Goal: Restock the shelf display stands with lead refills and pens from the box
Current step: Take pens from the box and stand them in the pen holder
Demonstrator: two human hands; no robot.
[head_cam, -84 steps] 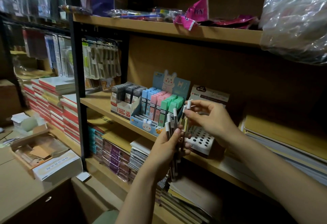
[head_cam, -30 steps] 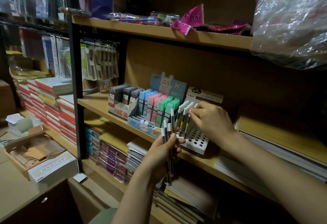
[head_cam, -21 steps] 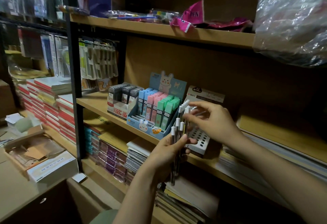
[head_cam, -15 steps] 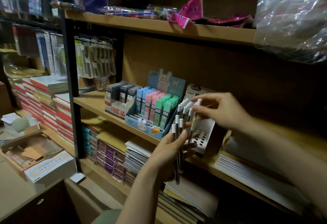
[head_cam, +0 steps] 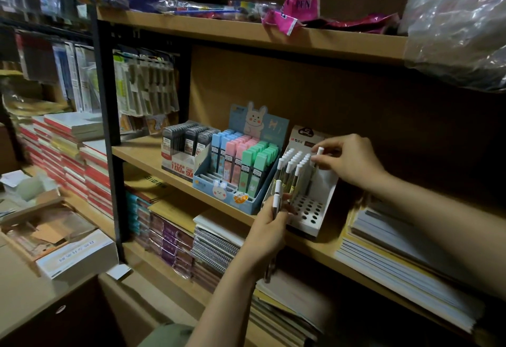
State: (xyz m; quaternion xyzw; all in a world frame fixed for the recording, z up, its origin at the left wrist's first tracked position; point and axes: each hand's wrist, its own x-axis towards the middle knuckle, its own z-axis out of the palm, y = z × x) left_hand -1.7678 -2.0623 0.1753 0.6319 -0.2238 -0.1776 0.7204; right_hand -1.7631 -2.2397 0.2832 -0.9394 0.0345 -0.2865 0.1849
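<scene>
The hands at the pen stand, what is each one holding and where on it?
Right hand pinches one white-capped pen by its cap end over the white stand. Left hand grips the two spare pens around their mid-barrels, caps up.

A single head-worn view looks forward and down, close to the wooden shelf (head_cam: 153, 155) at arm's reach.

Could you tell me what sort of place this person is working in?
Probably a stationery shop or its stockroom: a white pen stand half filled, lead refill displays beside it, and stacked notebooks along wooden shelves.
</scene>
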